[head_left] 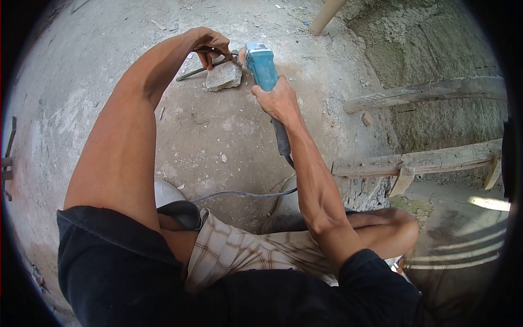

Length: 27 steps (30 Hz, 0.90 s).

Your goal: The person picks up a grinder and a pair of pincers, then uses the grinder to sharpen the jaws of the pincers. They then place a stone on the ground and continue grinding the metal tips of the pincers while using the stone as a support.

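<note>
My right hand (pixel 280 101) is wrapped round the teal body of an angle grinder (pixel 262 68), its silver head pointing away from me. The grinder's disc side faces left, close to the end of a thin metal rod (pixel 192 73). That rod lies slanted across a rough grey stone (pixel 224 77) on the ground. Bent over it from above, my left hand (pixel 211 44) has its fingers closed on the rod near the stone. A dark power cord (pixel 239 193) leaves the grinder's rear handle and runs left between my legs.
Dusty concrete ground (pixel 185 131) with small chips and pebbles spreads all round the stone. On the right, a wooden pole (pixel 425 92) and a plank (pixel 419 161) lie by a rough earthen drop. Another post (pixel 328 15) stands at the top. My boots are close below.
</note>
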### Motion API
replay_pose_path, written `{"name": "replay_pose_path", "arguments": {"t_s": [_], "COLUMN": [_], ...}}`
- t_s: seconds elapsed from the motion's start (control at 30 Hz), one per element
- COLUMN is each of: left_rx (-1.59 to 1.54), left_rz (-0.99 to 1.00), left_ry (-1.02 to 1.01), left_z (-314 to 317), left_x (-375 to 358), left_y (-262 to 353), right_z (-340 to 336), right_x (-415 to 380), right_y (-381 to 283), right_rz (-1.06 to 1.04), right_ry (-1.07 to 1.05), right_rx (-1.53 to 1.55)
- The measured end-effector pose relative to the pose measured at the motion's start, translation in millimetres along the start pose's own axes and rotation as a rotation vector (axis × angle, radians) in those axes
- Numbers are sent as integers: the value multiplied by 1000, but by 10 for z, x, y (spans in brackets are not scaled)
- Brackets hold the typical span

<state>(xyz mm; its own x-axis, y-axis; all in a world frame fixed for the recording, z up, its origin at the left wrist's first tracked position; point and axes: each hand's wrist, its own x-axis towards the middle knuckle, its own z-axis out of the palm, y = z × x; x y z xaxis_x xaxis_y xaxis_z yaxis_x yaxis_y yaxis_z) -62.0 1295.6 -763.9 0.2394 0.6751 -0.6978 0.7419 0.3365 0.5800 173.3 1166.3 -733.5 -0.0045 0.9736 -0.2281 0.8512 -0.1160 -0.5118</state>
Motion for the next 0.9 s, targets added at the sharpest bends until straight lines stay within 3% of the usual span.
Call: {"name": "replay_pose_path", "arguments": {"t_s": [0.9], "left_rx": [-21], "left_rz": [-17], "left_ry": [-5], "left_z": [-20], "left_x": [96], "left_y": [-55], "right_z": [-2], "right_x": [63], "right_y": [-71], "right_rz": [-25], "right_ry": [-43], "right_rx": [-30]}}
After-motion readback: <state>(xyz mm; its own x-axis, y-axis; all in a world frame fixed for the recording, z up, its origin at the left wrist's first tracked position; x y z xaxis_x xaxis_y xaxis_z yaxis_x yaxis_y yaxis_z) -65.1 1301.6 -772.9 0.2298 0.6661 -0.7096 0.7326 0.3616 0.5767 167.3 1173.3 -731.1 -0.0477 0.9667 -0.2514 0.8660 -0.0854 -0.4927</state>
